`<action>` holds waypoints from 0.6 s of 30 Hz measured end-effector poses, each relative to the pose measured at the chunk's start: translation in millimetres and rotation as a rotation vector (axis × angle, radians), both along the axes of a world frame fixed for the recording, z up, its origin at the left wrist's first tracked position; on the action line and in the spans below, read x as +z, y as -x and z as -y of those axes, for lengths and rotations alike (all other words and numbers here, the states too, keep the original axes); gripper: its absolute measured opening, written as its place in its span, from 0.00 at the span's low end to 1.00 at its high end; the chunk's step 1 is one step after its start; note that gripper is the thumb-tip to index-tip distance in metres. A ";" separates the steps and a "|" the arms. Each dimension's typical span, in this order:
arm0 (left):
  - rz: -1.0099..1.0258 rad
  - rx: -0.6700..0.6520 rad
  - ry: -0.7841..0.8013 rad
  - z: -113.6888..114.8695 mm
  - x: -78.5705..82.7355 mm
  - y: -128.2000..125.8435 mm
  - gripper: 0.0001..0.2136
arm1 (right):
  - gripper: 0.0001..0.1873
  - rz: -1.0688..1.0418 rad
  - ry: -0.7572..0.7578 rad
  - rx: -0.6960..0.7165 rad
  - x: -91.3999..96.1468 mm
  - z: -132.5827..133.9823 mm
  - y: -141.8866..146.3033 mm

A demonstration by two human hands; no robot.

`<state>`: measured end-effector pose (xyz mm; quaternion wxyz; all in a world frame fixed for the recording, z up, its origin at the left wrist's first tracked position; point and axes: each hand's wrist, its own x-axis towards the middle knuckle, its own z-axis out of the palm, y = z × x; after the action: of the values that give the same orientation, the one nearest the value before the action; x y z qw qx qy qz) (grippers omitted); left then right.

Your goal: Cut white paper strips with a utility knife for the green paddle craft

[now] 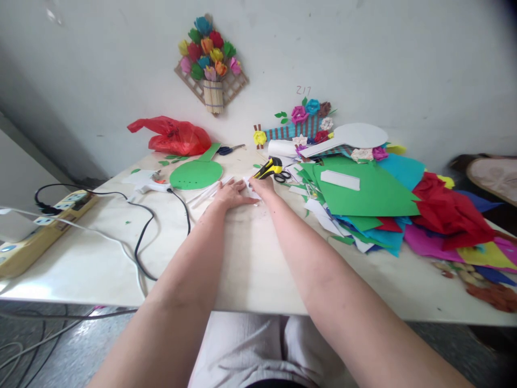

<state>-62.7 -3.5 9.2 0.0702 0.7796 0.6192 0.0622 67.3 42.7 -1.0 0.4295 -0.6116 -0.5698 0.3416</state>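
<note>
My left hand (233,195) lies palm down on the table, fingers spread, pressing on white paper pieces (210,192). Close to its right, my right hand (262,187) is closed around a yellow and black utility knife (270,168), whose body sticks up and away to the right. The blade tip is hidden by the fingers. White paper (252,195) lies between the two hands. Just behind the knife are the black scissor handles (283,177). A green paper round with a stem (196,175) lies left of my left hand.
At left are a white glue gun (151,187), its black cord and a power strip (60,215). Dark scissors (230,149) and a red plastic bag (177,137) lie at the back. Green sheets (363,199) and coloured paper are piled at right, beside paper flowers (299,114).
</note>
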 end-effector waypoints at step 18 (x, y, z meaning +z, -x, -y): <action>0.025 0.008 0.017 0.6 1.3 0.2 0.41 | 0.02 -0.047 0.005 0.010 1.3 6.2 -2.0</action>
<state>-62.9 -4.1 10.5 0.0844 0.7758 0.6218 0.0671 69.2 36.5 0.3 0.4395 -0.6018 -0.5617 0.3594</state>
